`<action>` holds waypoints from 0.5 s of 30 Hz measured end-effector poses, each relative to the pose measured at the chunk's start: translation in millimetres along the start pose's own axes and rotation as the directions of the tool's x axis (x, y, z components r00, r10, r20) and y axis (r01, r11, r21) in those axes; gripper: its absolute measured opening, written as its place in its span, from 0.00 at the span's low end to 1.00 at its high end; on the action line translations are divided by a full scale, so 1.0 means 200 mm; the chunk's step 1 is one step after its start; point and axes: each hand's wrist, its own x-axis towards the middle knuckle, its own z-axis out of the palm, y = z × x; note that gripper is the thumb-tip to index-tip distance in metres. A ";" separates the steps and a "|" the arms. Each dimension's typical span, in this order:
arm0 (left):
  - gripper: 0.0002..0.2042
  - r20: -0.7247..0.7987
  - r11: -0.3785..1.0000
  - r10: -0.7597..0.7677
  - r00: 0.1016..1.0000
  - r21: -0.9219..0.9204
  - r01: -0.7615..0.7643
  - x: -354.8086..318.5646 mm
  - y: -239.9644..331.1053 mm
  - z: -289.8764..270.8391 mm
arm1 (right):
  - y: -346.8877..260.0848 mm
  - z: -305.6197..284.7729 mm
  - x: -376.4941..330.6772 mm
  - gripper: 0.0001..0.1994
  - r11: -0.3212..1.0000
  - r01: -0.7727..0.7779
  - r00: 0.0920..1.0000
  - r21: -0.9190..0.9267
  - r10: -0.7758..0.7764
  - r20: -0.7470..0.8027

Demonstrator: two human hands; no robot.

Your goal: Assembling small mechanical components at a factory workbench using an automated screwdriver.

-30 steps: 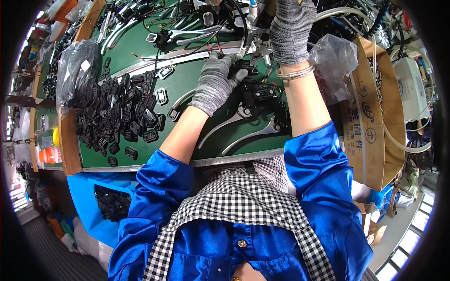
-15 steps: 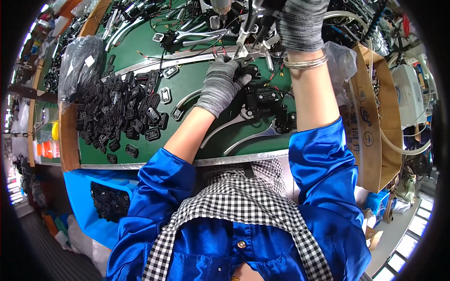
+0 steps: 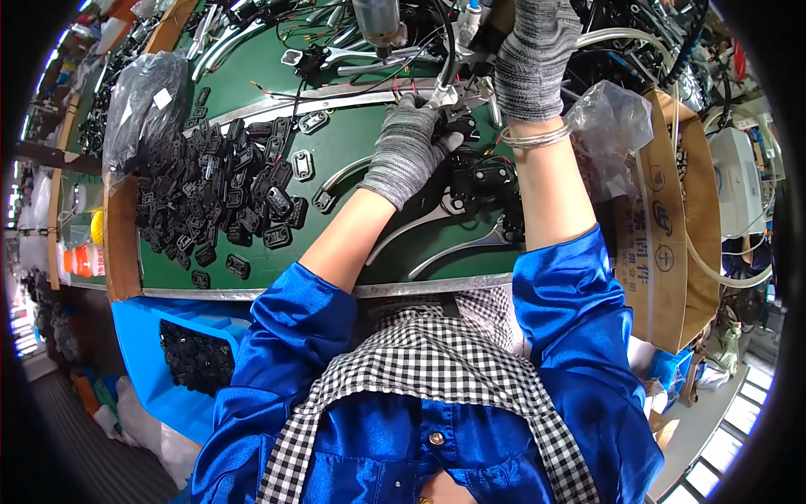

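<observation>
My left hand [image 3: 406,148], in a grey knitted glove, is closed around a black brake lever assembly [image 3: 457,126] at a metal fixture [image 3: 449,94]; the fingertips are partly hidden behind it. Right of the fixture, my right hand [image 3: 537,67], gloved likewise, reaches up to the picture's top edge, its fingers out of sight. Above and left of the fixture hangs a metal cylindrical tool head [image 3: 379,21]. Just nearer to me lie black housings [image 3: 487,175] with silver levers [image 3: 457,249].
A heap of small black rectangular lids [image 3: 214,189] covers the left of the green table [image 3: 336,260]. More levers lie at the back. A dark plastic bag [image 3: 147,109] stands left, a brown carton [image 3: 655,227] right, and a blue bin [image 3: 147,361] below the table edge.
My right hand has come down a little, nearer to me. The left hand keeps its hold at the fixture. The whole view has shifted slightly, showing more of the tool head.
</observation>
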 end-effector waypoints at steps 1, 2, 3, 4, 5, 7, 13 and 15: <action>0.28 -0.011 1.000 0.001 1.000 0.003 -0.001 0.00 0.00 0.01 | 0.02 0.00 0.01 0.17 1.000 -0.003 1.000 0.003 0.003 -0.001; 0.29 -0.022 1.000 0.003 1.000 0.006 -0.003 0.00 0.00 0.01 | 0.02 0.00 0.01 0.16 1.000 -0.006 1.000 0.006 0.006 -0.003; 0.30 -0.033 1.000 0.005 0.999 0.009 -0.005 0.00 0.00 0.01 | 0.03 0.00 0.01 0.16 1.000 -0.008 1.000 0.010 0.008 -0.004; 0.30 -0.030 1.000 0.007 1.000 0.010 -0.007 0.00 0.00 0.02 | 0.01 -0.01 -0.01 0.16 1.000 -0.009 1.000 0.012 0.009 -0.007; 0.31 -0.027 0.999 -0.031 0.999 -0.011 0.030 -0.01 0.01 0.02 | 0.03 -0.01 0.01 0.16 1.000 -0.009 1.000 0.013 0.009 -0.010; 0.32 -0.019 0.993 -0.104 0.994 -0.055 0.103 -0.01 0.01 0.02 | 0.00 0.00 -0.02 0.16 1.000 -0.007 1.000 0.015 0.008 -0.016; 0.31 -0.041 0.993 -0.061 0.997 -0.102 0.057 0.01 0.01 -0.01 | -0.04 0.05 0.02 0.16 0.999 0.026 0.999 0.040 -0.025 -0.028; 0.30 -0.055 0.990 -0.051 0.997 -0.138 0.043 0.02 0.01 -0.01 | -0.06 0.06 0.04 0.16 0.998 0.041 0.999 0.052 -0.039 -0.035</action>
